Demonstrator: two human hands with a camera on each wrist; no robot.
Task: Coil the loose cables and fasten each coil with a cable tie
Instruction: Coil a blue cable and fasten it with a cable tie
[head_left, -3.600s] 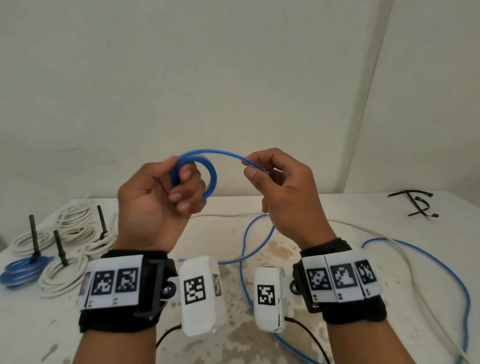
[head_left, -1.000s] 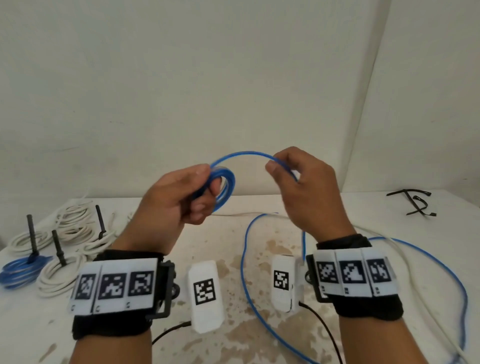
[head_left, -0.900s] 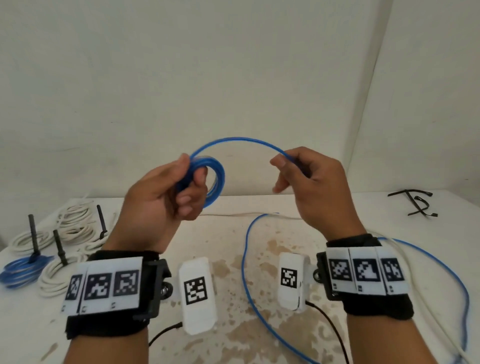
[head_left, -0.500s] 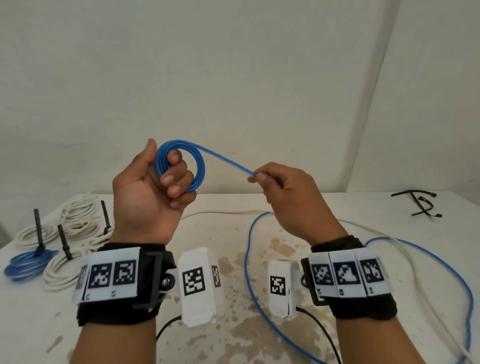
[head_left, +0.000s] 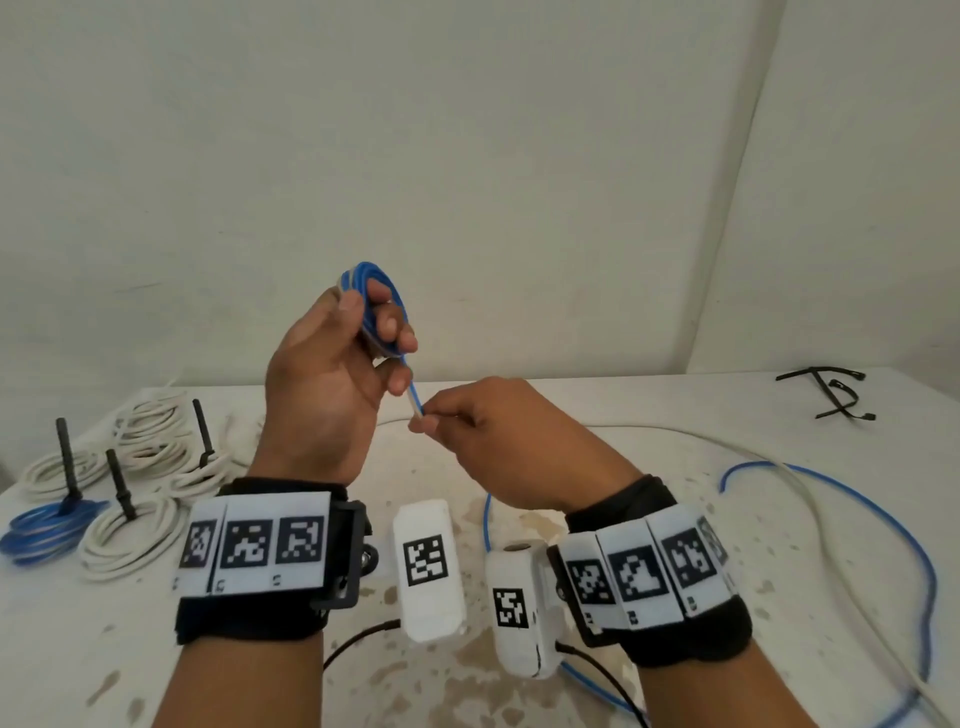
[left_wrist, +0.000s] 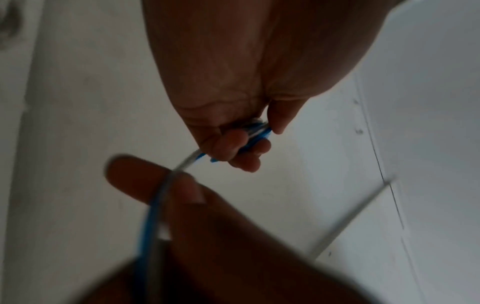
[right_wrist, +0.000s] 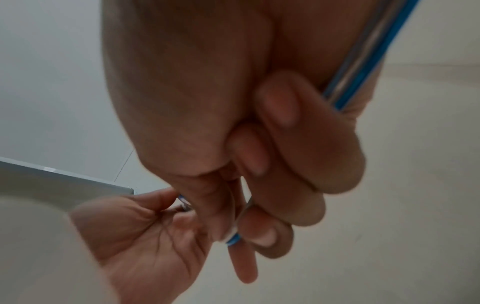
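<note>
Holding a small blue coil (head_left: 382, 306) above the table (head_left: 649, 405), the left hand (head_left: 324, 384) is raised with thumb and fingers curled round the coil's turns, so that the loop stands nearly on edge. From the coil's lower side a short run of the blue cable (head_left: 852, 512) is led down to the right hand (head_left: 498, 436), where it is pinched between thumb and forefinger just below and beside the left hand; the remaining fingers of that hand are folded into the palm. In the right wrist view the cable is seen passing along the palm and out past the wrist. The loose remainder is laid on the table to the right of the coil, sweeping round in a wide arc toward the near edge, alongside a white cable (head_left: 675, 431) that also lies loose. To the left of the coil, on the table, white coils (head_left: 127, 538) and one blue tied coil (head_left: 44, 530) are gathered, each with a black tie tail standing up. Far right of the coil, near the wall, spare black cable ties (head_left: 834, 397) are lying crossed.
</note>
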